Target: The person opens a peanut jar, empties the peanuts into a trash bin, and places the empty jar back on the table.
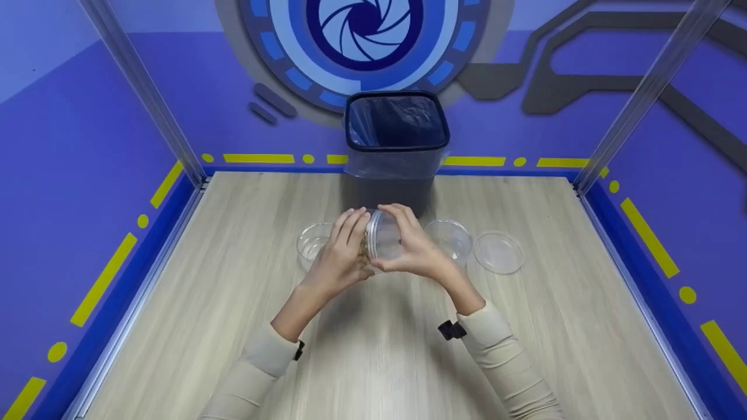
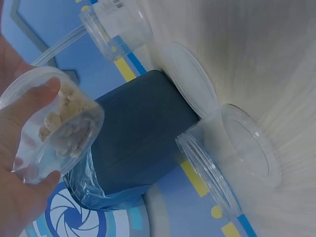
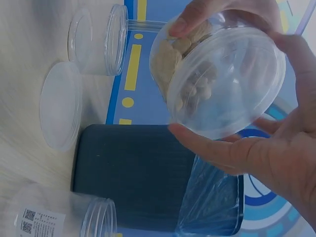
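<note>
Both hands hold one clear plastic jar (image 1: 383,236) tipped on its side above the table, with pale brown nut-like pieces (image 3: 190,81) heaped at its left end. My left hand (image 1: 341,254) wraps that end, thumb and fingers curled round the wall (image 2: 54,123). The fingers of my right hand (image 1: 414,248) curl round the jar's wide-rimmed right end (image 3: 232,74). In the right wrist view my right palm (image 3: 276,163) sits below the jar.
An empty clear jar (image 1: 312,240) stands left of the hands and another (image 1: 450,236) to their right, with a loose clear lid (image 1: 498,252) beyond it. A dark bin (image 1: 397,140) with a plastic liner stands at the table's far edge. Transparent walls enclose the table.
</note>
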### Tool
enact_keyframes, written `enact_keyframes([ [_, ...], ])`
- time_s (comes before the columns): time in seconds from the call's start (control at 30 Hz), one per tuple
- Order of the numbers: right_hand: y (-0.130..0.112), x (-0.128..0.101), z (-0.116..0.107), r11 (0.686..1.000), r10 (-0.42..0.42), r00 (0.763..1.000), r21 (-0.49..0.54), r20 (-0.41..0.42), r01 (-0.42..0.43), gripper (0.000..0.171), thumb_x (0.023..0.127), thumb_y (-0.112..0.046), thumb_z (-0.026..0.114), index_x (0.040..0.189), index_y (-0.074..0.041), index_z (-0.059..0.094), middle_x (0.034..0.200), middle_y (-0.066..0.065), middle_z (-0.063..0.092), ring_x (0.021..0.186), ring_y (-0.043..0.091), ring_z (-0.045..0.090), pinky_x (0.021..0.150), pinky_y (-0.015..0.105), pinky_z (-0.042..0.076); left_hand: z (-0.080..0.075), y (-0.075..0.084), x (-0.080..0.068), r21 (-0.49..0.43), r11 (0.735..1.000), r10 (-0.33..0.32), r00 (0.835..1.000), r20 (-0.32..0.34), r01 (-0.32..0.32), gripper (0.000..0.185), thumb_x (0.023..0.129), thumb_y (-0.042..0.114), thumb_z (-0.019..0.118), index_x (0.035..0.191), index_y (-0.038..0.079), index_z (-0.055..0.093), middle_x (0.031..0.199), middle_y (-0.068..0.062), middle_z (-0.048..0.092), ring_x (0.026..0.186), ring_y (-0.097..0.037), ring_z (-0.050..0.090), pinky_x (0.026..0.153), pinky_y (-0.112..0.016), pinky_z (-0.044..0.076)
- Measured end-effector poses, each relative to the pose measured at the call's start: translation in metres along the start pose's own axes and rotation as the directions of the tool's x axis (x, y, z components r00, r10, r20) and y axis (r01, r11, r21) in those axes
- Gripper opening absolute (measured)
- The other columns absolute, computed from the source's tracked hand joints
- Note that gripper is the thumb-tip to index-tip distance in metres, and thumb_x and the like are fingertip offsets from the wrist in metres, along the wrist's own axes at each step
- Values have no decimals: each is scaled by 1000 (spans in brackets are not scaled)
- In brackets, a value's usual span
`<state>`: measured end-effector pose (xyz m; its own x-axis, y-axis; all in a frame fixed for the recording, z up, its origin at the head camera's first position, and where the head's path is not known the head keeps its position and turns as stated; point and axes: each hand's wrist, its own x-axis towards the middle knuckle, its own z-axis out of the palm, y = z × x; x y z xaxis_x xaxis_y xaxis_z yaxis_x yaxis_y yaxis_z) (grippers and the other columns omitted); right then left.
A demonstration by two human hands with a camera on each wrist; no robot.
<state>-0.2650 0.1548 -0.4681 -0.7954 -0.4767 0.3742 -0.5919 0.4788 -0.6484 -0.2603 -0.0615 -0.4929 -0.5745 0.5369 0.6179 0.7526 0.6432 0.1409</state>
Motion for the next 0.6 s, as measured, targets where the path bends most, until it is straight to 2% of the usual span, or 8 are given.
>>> enact_keyframes([
  [0.1,3,0,-1,987,-141,990,-72,21,142,104,66,-26,93,151,-7,37,154,23,31,142,38,31,113,58,37,0,0,-1,-60,997,-46,999,4,46,120,56,29,102,151,-2,37,154,-19,42,143,-38,37,114,-41,43],
  [0.17,4,0,-1,986,-155,987,-60,37,157,105,68,-25,93,154,-9,35,157,22,26,145,38,27,114,59,35,0,0,-1,-65,996,-58,998,1,58,119,57,31,101,151,-2,37,154,-19,42,143,-38,36,114,-42,43],
  [0.27,4,-1,-1,998,-53,998,36,41,52,104,78,-30,89,159,-12,26,161,21,19,148,39,24,111,60,40,-1,1,-1,-38,998,-47,999,0,47,121,55,27,102,152,-1,36,155,-19,41,144,-39,36,113,-41,44],
  [0.33,3,-2,-1,995,28,999,90,37,-32,103,83,-36,85,161,-12,21,162,22,18,147,39,27,105,58,47,0,2,0,-21,999,-35,999,3,35,123,53,24,103,152,0,36,155,-18,40,144,-39,35,113,-40,44],
  [0.4,3,-2,-1,993,54,998,106,29,-56,102,84,-38,83,161,-11,22,160,23,21,145,40,30,102,58,50,0,3,0,-13,999,-30,999,11,30,124,52,23,103,153,1,35,156,-18,39,145,-39,34,113,-39,45],
  [0.43,3,-2,-2,995,35,999,92,32,-38,101,83,-37,84,160,-9,24,159,24,22,145,40,31,103,57,49,1,3,0,-15,999,-31,999,12,31,124,52,23,103,153,0,35,156,-18,39,145,-39,35,113,-39,44],
  [0.5,4,-2,-3,998,-61,997,25,41,60,99,80,-33,87,158,-7,31,158,23,26,145,38,31,110,55,44,2,3,-1,-30,999,-45,999,11,45,122,54,26,102,152,0,35,155,-18,40,144,-39,35,113,-40,44],
  [0.6,8,-1,-7,961,-262,964,-79,51,265,98,72,-26,92,153,-6,40,158,22,30,148,37,26,119,55,31,2,2,-1,-66,996,-65,998,9,65,120,56,29,102,151,-2,36,155,-18,41,144,-40,36,115,-42,42],
])
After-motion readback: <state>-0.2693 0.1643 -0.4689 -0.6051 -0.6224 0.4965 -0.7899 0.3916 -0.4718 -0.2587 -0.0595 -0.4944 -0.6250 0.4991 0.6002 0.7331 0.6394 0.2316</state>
